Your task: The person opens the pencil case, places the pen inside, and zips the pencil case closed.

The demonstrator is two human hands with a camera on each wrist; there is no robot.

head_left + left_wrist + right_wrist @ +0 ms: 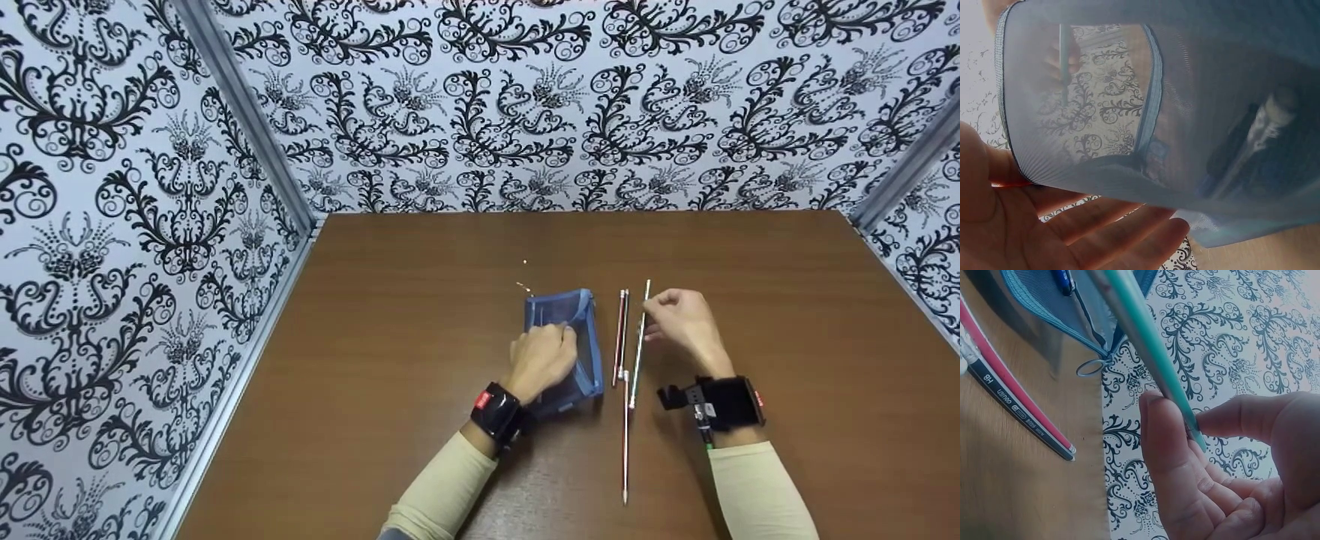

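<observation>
A blue mesh zip pouch (589, 375) stands partly open under my left hand (541, 360), which grips its near-left edge. In the left wrist view the thumb is at the rim of the mesh (1089, 174), with the other fingers spread along its outer side. My right hand (684, 319) pinches a green pencil (1148, 349) between thumb and forefinger, to the right of the pouch. Between the hands, a red pencil (1022, 394) and a black pencil (1019, 405) marked HB lie side by side on the table. Another reddish pencil (625, 450) lies nearer me.
Inside the pouch a blue item (1063, 280) and a pale-tipped object (1266, 121) show dimly through mesh. The brown table (390, 337) meets patterned walls (525, 112) at the back and sides. A small ring-shaped pull (1090, 368) hangs at the pouch's corner.
</observation>
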